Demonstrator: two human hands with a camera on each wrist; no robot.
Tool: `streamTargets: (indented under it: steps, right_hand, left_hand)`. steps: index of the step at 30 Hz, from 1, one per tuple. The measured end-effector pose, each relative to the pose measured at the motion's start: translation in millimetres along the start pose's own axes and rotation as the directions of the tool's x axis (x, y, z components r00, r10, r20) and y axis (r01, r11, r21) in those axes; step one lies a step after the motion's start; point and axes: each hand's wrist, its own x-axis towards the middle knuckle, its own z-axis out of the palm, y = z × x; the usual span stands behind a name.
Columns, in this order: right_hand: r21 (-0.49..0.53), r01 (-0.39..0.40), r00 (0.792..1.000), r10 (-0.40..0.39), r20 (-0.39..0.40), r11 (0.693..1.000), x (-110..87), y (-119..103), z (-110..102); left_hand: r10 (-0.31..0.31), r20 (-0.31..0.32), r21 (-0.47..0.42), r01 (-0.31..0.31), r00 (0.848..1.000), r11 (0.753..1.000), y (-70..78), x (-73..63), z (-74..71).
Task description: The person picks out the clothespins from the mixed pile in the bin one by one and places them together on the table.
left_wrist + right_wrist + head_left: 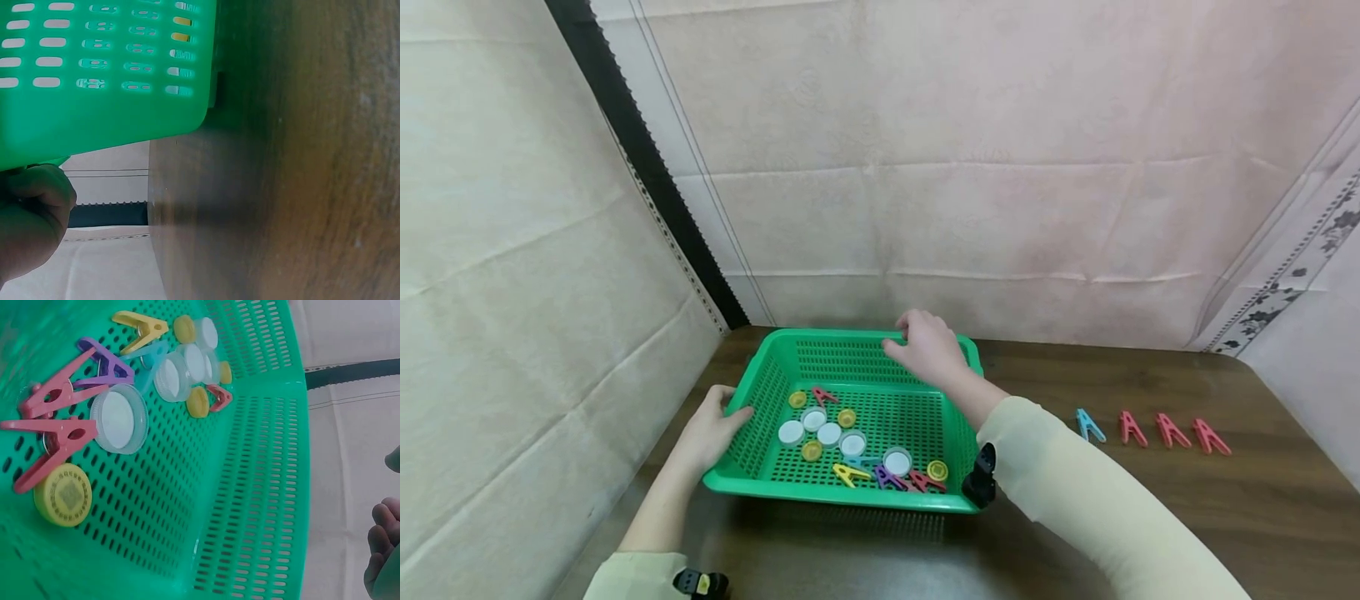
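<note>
A green plastic basket stands before me. With the thumb over its left rim, my left hand grips the basket; the left wrist view shows the curled hand at that rim. Over the back right corner is my right hand, thumb and fingers apart and nothing between them. Inside lie a yellow clothespin, a purple clothespin, a blue clothespin and several red-pink clothespins. Among them are several yellow caps and clear round containers with white discs.
To the right on the brown wooden table, a blue clothespin and three red-pink clothespins form a row. Pale cloth hangs behind the table and along both sides, with a black strip at the left corner.
</note>
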Motion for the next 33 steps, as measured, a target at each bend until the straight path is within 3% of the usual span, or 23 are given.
streamTargets:
  steps: [9,24,33]
  right_hand:
    - [0.038,0.026,1.000,-0.026,0.005,0.999,8.4,-5.6,16.1]
    - [-0.002,0.088,0.992,-0.087,0.097,0.996,22.0,-22.5,40.1]
    - [0.044,0.071,0.991,-0.075,0.110,0.997,28.4,-23.4,47.8]
  left_hand:
    - [-0.016,0.002,0.005,0.016,1.000,1.000,0.6,-1.1,1.1]
    - [-0.012,0.009,0.007,0.012,1.000,1.000,-2.2,2.6,-0.4]
    - [-0.012,0.005,-0.003,0.012,1.000,1.000,-1.1,3.3,0.7]
